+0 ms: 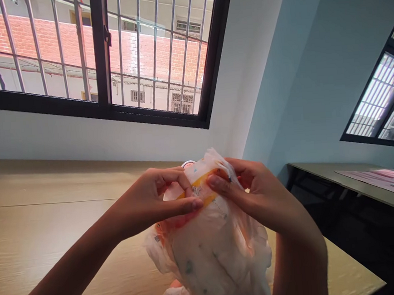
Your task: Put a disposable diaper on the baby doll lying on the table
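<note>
A thin white plastic bag [205, 251] with orange and yellow print hangs between my hands above the table. My left hand [168, 190] pinches its upper left part between thumb and fingers. With thumb and fingers closed, my right hand [251, 188] grips the crumpled upper right edge. The film is translucent and wrinkled, and its lower end runs out at the bottom of the view. Reddish and orange patches show on or through it; what lies inside, if anything, I cannot make out. Behind the bag's top, a small round white-rimmed thing [187, 163] is mostly hidden.
The light wooden table [55, 249] spreads under my arms, its right corner at the lower right. Beyond it are a white wall and a barred window [100, 50]. A second table [322, 178] at the right bears a pinkish sheet [373, 177].
</note>
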A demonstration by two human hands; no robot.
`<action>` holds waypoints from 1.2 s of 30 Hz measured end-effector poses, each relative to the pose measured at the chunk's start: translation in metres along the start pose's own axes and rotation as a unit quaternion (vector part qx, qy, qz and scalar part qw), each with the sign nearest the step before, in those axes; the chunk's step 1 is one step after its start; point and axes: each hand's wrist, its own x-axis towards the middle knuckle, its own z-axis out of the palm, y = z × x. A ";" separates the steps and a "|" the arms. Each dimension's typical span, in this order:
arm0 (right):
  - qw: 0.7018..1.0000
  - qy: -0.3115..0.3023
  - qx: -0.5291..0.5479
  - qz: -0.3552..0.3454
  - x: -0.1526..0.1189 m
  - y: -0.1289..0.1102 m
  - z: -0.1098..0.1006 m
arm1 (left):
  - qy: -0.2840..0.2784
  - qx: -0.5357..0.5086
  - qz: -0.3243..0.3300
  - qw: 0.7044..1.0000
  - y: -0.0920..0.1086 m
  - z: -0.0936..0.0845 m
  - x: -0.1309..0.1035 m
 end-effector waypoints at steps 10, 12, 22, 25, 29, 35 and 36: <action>0.992 0.094 0.082 0.023 -0.004 0.014 -0.021 | -0.070 0.047 -0.038 0.996 -0.001 -0.006 -0.005; 0.991 0.099 0.081 0.023 -0.004 0.016 -0.021 | -0.051 0.033 -0.035 0.998 0.000 -0.005 -0.005; 0.999 0.039 0.020 0.017 -0.004 -0.008 0.000 | -0.002 -0.083 -0.039 0.996 0.012 0.007 0.000; 1.000 0.024 0.013 0.012 -0.002 -0.007 0.002 | -0.029 -0.123 -0.073 0.989 0.013 0.008 0.001; 1.000 0.016 0.019 0.008 0.002 -0.002 -0.001 | -0.027 -0.114 -0.083 0.990 0.013 0.007 0.000; 0.997 0.017 0.079 0.018 0.001 0.003 -0.007 | -0.054 -0.035 -0.052 0.997 0.010 0.002 -0.002; 0.996 0.019 0.084 0.020 0.001 0.003 -0.007 | -0.067 -0.015 -0.038 0.997 0.010 0.001 -0.002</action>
